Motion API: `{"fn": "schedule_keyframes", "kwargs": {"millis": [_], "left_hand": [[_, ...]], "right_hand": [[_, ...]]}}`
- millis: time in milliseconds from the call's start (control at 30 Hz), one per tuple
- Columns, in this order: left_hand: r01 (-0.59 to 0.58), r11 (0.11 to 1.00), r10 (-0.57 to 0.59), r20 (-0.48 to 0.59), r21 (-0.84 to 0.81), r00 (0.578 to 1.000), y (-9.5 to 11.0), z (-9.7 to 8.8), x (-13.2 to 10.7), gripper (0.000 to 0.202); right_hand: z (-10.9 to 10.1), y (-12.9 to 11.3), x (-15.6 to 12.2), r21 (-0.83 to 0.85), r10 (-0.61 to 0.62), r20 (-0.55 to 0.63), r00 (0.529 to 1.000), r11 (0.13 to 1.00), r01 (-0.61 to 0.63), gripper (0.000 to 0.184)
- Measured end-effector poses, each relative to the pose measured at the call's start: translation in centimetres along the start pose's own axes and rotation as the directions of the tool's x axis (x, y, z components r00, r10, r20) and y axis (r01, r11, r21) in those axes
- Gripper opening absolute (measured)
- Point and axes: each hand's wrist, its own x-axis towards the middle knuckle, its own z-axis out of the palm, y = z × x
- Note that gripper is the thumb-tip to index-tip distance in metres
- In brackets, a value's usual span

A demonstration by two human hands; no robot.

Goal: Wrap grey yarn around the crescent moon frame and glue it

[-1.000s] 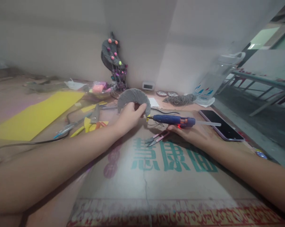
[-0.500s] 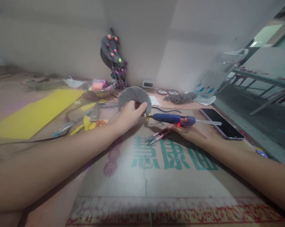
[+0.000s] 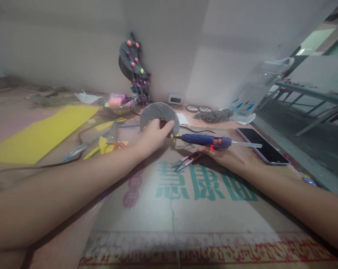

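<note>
My left hand (image 3: 157, 135) is closed on a grey yarn-wrapped crescent (image 3: 159, 110), thumb on its inner edge. A bit of yellow shows at the crescent's lower right tip. In my right hand (image 3: 213, 154) is a blue hot glue gun (image 3: 198, 139) with a red light glowing and a clear glue stick (image 3: 247, 144) out of its back end. Its nozzle is at the yellow tip; whether they touch I cannot tell. Thread snips (image 3: 187, 161) with pink handles lie just below the glue gun, beside my right fingers, which are partly hidden.
A phone (image 3: 262, 145) lies at the right, near a plastic jug (image 3: 248, 91) and grey yarn (image 3: 215, 116). Yellow sheet (image 3: 45, 134), pliers (image 3: 112, 132) and a cord (image 3: 31, 167) are at the left. A beaded grey crescent (image 3: 129, 61) leans on the wall.
Almost nothing differs. Both hands, the crescent and the glue gun keep their places, with only a slight shift of the whole view.
</note>
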Motion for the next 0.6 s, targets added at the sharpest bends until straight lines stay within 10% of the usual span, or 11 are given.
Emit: {"fn": "schedule_keyframes", "kwargs": {"millis": [600], "left_hand": [[0.027, 0.999, -0.027, -0.01, -0.021, 1.0, -0.1, 0.0, 0.1, 0.041]], "right_hand": [[0.4, 0.8, 0.2, 0.042, -0.027, -0.078, 0.997, 0.999, 0.03, 0.024]]}}
